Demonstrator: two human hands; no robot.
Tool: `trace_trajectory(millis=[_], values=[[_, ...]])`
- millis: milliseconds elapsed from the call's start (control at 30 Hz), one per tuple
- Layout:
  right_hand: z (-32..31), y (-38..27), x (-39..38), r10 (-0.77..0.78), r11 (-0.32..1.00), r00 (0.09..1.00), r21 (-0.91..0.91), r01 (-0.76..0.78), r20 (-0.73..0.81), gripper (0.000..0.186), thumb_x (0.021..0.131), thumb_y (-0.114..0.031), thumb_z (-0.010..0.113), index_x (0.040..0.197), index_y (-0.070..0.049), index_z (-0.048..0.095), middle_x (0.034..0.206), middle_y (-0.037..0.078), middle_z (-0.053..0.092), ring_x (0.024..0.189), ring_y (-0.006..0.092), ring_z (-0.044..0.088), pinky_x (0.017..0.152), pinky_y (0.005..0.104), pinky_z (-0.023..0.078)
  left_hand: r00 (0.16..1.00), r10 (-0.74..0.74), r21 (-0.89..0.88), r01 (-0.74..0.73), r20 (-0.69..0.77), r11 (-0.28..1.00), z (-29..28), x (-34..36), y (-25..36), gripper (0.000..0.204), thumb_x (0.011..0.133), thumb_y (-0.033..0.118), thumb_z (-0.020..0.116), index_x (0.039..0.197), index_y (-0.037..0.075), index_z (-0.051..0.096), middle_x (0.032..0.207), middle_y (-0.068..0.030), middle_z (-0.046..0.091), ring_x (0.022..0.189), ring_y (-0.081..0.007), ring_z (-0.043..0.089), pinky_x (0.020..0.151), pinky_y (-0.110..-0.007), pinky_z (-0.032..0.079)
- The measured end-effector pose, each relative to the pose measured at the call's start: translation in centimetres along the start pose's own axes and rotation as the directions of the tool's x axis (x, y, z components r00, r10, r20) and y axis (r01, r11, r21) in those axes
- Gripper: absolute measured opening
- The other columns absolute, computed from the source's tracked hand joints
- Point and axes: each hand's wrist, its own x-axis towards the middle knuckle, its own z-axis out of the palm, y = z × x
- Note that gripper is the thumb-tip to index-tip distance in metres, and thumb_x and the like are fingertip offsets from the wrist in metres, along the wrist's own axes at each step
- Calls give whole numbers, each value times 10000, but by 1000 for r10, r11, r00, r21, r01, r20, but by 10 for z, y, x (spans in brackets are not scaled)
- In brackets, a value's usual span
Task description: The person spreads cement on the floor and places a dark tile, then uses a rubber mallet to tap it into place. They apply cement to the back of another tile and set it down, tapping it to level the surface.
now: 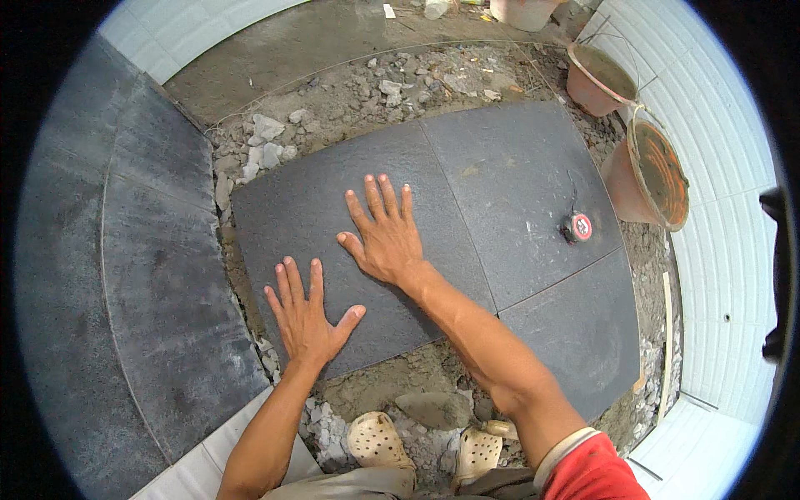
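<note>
Both of my hands lie flat on a dark grey floor tile, fingers spread and holding nothing. My left hand presses near the tile's near-left corner. Farther forward, around the tile's middle, rests my right hand. A narrow joint separates this tile from another dark tile on the right, on which a red-and-black tape measure lies. A third dark tile adjoins at the near right. Below the left-hand tile, wet grey mortar shows, with a trowel lying on it near my feet.
Two mortar-stained buckets, one farther and one nearer, stand by the white tiled wall on the right. Broken rubble borders the tiles' far side. Dark slabs lie left across a gap. A thin string crosses the far side.
</note>
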Motion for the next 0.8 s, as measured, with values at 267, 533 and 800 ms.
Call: trace_trajectory(millis=[267,533,800], values=[[8,-21,41,-89,986,976,118,114,-197,653,1026,-469,497,1552,-94,398,1639,245,262,1537,436,172,1221,636,132,1000,-4,-24,3,-28,1000,1,0,0,1068,845,760,586,1612,82,283,1670,-312,107,1563,-450,50,1213,-658,23],[36,-20,11,40,998,997,44,-37,-73,655,1016,-449,510,1546,-74,425,1641,256,260,1546,437,152,1233,629,102,999,15,-28,-17,-52,999,0,1,0,1022,856,710,614,1606,88,306,1672,-298,129,1562,-442,84,1218,-657,43],[-18,-42,-85,103,987,994,123,-98,-36,669,981,-392,563,1536,-45,430,1634,294,237,1541,469,135,1226,644,99,992,34,-9,-35,-120,999,14,-4,-6,768,969,473,578,1609,136,320,1682,-244,170,1563,-414,126,1240,-611,71]])
